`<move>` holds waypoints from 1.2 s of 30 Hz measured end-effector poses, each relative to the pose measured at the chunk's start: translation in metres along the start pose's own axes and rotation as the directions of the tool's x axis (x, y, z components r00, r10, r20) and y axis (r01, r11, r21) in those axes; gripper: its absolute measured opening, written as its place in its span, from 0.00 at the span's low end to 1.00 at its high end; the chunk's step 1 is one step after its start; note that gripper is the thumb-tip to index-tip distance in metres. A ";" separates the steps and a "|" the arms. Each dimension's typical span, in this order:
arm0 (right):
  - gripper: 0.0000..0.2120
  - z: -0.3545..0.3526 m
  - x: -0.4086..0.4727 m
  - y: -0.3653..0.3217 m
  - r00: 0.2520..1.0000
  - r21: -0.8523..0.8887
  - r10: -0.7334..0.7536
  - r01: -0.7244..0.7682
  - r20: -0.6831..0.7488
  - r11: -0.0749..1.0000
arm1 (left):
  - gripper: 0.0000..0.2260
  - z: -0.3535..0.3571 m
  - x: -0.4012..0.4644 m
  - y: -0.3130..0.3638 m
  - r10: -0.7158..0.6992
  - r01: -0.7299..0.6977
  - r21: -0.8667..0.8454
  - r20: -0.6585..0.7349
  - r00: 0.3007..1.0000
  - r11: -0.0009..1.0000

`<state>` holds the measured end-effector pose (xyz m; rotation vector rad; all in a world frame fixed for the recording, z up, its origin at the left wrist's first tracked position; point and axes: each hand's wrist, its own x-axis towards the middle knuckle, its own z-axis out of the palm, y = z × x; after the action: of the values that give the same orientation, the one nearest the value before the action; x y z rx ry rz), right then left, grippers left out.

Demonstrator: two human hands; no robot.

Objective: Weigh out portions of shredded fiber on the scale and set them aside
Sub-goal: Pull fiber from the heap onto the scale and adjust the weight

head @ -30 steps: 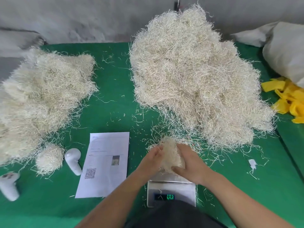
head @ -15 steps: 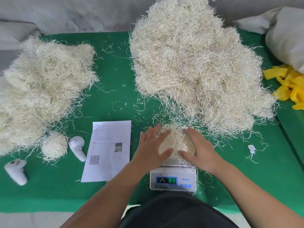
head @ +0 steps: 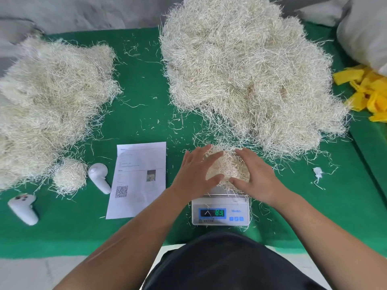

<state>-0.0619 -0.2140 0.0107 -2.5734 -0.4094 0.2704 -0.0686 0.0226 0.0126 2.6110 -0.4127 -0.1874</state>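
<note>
Green felt-covered table [head: 146,84] across nearly the whole view, its near edge running along the bottom. Beyond the far edge, a rough grey wall [head: 88,11], mottled and unpainted. Below the near edge, a strip of pale grey floor [head: 31,273]. At the right, a second green surface [head: 368,143] set slightly lower, a dark seam between the two. Soft, even light from above, no hard shadows anywhere.
</note>
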 end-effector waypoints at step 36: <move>0.30 -0.097 0.169 0.084 0.865 -0.105 0.498 -0.502 -0.064 0.858 | 0.26 -0.006 0.094 0.018 -0.129 0.129 -0.206 0.012 0.992 0.970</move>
<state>0.1417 -0.2701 0.0307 -2.7597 0.2826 0.3922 0.0171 -0.0204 0.0214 2.4327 -0.2097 -0.2576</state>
